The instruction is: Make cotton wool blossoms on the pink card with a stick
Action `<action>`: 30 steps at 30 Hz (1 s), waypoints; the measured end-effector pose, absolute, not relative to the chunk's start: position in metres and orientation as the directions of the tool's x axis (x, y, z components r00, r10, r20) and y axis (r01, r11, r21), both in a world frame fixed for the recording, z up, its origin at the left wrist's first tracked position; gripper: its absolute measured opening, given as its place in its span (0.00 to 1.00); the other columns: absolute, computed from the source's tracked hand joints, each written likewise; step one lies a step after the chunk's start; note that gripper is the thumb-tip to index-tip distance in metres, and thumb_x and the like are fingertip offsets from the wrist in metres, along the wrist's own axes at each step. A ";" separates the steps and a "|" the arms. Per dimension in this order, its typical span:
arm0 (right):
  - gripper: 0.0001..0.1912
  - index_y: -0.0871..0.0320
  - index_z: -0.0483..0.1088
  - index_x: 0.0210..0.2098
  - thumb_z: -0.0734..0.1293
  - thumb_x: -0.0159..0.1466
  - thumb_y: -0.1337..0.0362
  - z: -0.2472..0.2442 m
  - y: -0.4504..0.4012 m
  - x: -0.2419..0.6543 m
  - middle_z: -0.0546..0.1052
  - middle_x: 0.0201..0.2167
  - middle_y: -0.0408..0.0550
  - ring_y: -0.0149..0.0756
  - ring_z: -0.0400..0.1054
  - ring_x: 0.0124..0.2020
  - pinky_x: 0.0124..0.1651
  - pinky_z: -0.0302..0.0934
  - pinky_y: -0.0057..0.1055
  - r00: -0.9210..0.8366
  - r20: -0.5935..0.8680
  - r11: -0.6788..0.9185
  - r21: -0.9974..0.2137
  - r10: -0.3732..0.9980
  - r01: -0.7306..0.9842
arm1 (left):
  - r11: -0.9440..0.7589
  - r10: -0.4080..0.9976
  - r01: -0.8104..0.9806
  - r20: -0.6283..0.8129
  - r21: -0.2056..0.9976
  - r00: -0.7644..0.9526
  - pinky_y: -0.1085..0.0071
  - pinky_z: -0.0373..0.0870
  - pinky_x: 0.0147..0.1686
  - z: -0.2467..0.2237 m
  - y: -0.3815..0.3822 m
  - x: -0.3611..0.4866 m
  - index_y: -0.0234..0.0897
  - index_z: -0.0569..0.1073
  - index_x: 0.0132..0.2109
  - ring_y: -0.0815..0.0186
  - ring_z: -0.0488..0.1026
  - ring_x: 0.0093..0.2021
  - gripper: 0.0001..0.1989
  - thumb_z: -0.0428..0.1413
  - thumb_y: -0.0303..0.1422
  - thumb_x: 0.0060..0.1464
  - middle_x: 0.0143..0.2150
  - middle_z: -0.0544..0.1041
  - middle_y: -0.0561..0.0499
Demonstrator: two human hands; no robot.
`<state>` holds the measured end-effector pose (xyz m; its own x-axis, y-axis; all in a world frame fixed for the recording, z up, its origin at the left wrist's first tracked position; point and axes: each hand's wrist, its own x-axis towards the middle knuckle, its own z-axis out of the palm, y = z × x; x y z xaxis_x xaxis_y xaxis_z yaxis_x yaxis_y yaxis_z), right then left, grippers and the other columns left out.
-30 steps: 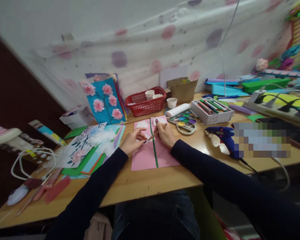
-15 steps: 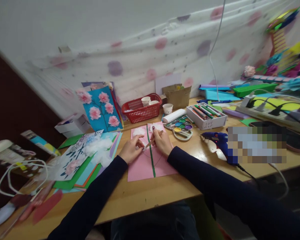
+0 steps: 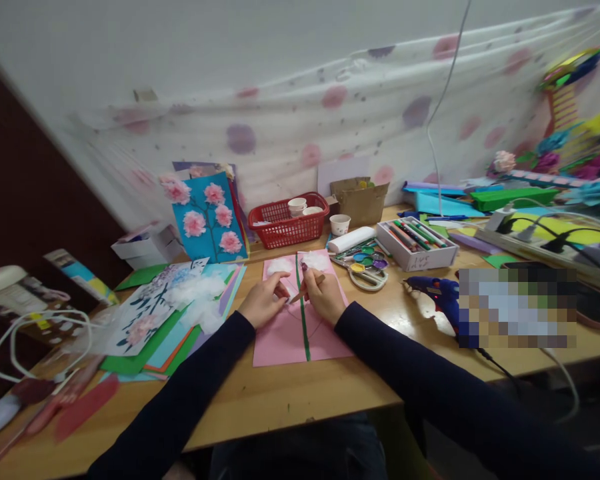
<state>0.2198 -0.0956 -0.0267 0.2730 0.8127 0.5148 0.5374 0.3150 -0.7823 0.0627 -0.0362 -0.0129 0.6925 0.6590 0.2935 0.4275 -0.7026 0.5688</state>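
A pink paper sheet [image 3: 275, 347] lies on the table with a green strip [image 3: 303, 327] down its middle and thin drawn lines. White fluffy tufts [image 3: 279, 265] rest along its top edge. Over the sheet's left half, my left hand [image 3: 266, 299] has its fingers curled together; a small white bit shows by the fingertips, but what they pinch is unclear. My right hand [image 3: 325, 297] is closed around a brown pencil-like stick [image 3: 299, 295], its tip slanting down to the left across the green strip, close to the left fingertips.
Coloured papers and white fluff [image 3: 205, 303] lie on the left. Behind the sheet stand a red basket [image 3: 290, 232] and a paper cup [image 3: 340, 225]. Scissors [image 3: 373, 280], a box of markers [image 3: 420, 257] and a blue glue gun [image 3: 440, 293] with its cord are on the right.
The view has shifted slightly, so everything sits a little differently in frame. Both hands stay over the sheet, and the stick's tip sits slightly farther from the left fingertips.
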 end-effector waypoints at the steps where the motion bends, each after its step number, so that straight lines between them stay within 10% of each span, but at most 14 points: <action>1: 0.26 0.57 0.64 0.19 0.50 0.66 0.52 -0.027 -0.095 0.220 0.68 0.12 0.43 0.30 0.64 0.17 0.24 0.55 0.25 0.266 0.521 0.313 -0.770 0.811 0.556 | -0.699 0.663 0.431 0.289 0.571 0.691 0.71 0.68 0.38 -0.013 -0.036 0.063 0.36 0.64 0.51 0.66 0.75 0.34 0.24 0.53 0.21 0.44 0.33 0.77 0.52; 20: 0.24 0.57 0.63 0.20 0.49 0.67 0.57 -0.023 -0.094 0.220 0.69 0.14 0.44 0.30 0.65 0.18 0.27 0.55 0.26 0.198 0.530 0.261 -0.667 0.825 0.698 | -0.688 0.668 0.447 0.259 0.572 0.698 0.71 0.68 0.38 -0.011 -0.039 0.065 0.36 0.64 0.52 0.67 0.75 0.35 0.25 0.52 0.20 0.45 0.34 0.78 0.52; 30: 0.27 0.57 0.63 0.18 0.50 0.65 0.49 -0.030 -0.088 0.224 0.64 0.09 0.41 0.29 0.60 0.12 0.20 0.54 0.24 0.355 0.396 0.239 -0.879 0.847 0.413 | -0.684 0.666 0.433 0.261 0.587 0.699 0.69 0.69 0.39 -0.014 -0.038 0.065 0.36 0.63 0.52 0.66 0.75 0.36 0.24 0.52 0.20 0.45 0.34 0.77 0.51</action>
<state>0.2244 -0.0885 -0.0298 0.3548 0.8467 0.3964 0.4128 0.2386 -0.8790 0.0651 -0.0381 -0.0145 0.6994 0.6656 0.2606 0.4327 -0.6844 0.5868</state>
